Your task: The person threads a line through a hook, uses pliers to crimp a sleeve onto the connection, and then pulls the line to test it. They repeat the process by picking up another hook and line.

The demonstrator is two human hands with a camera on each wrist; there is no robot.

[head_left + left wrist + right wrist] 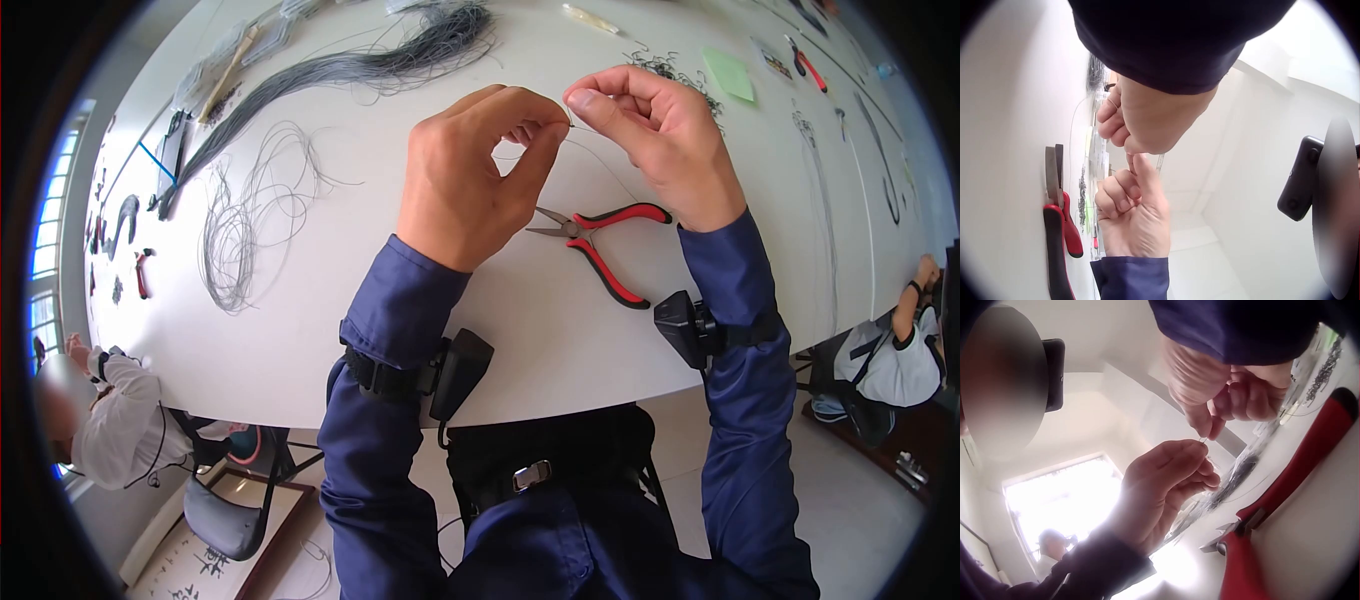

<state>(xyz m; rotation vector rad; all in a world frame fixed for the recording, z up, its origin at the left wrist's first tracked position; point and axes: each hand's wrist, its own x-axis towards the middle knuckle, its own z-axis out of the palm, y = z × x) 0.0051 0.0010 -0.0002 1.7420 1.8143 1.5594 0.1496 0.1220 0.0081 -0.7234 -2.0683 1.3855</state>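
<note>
Above the table, my left hand (455, 180) pinches a thin wire (1202, 441) between thumb and forefinger. My right hand (670, 140) pinches the same wire close by with thumb and forefinger, its other fingers curled in. The fingertips of both hands nearly meet, and a strand bows out below them toward the right wrist. Pliers (578, 230) with red and black handles lie spread on the table just under the hands. In the left wrist view the right hand (1138, 215) shows palm side; the left fingertips are partly hidden there.
A long grey bundle of wire (350, 72) stretches across the back left, with a loose tangle (235, 235) nearer. Small dark hooks (665, 68), a green paper (728, 75) and other red-handled pliers (805, 65) lie at back right. People sit on both sides.
</note>
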